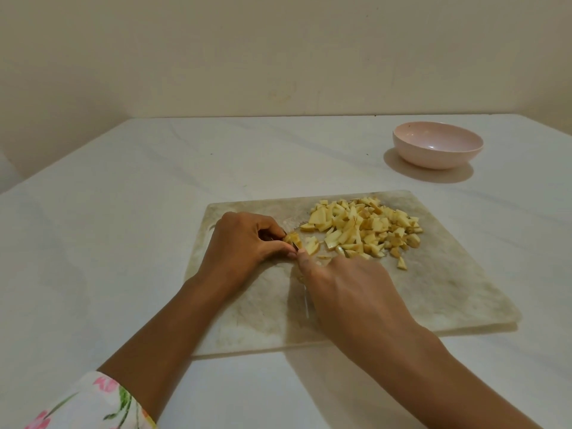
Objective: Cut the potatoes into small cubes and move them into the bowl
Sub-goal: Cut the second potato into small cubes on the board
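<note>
Left grip (244,239) palm-down, fingers curled, pinching potato piece (292,238). Right grip (346,283) back-up, forefinger extended to left thumb tip, other fingers hidden beneath. Both forearms bare, entering over near edge of desk (123,212).

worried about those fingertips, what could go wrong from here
1. The left hand pinches a tiny potato piece right against the knife held by the right hand; a slip could nick a fingertip.
2. The bowl stands apart from the cutting board, so cubes from the pile may spill onto the table in transfer.
</note>
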